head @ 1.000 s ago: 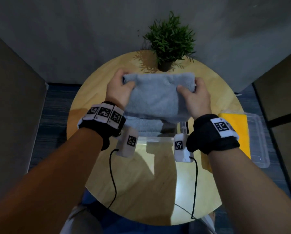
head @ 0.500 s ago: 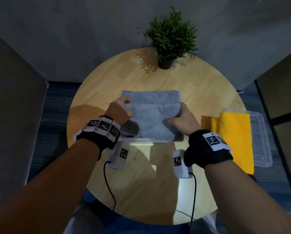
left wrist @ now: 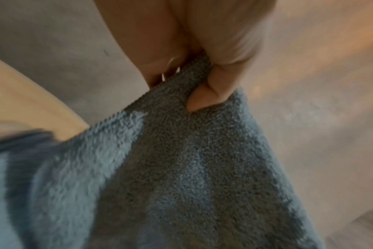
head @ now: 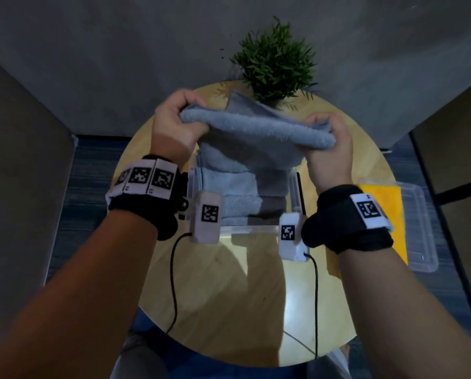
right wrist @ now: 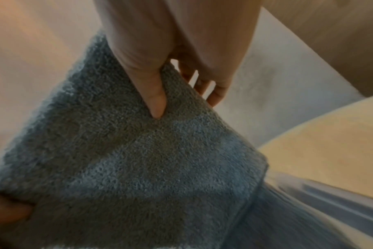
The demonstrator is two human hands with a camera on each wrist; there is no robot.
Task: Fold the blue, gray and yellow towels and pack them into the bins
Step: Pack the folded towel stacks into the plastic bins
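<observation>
Over the round wooden table (head: pixel 256 296), your left hand (head: pixel 174 124) and right hand (head: pixel 330 149) each pinch the fluffy blue-gray towel (head: pixel 256 132), folding unfinished; the folded yellow towel (head: pixel 384 203) is already binned.

A: Half second back, gray towel (head: pixel 256 132) lay pressed flat under both hands in the bin (head: pixel 253 228).
B: Since then left hand (head: pixel 174 124) and right hand (head: pixel 328 149) lifted it, edge pinched between fingers.
</observation>
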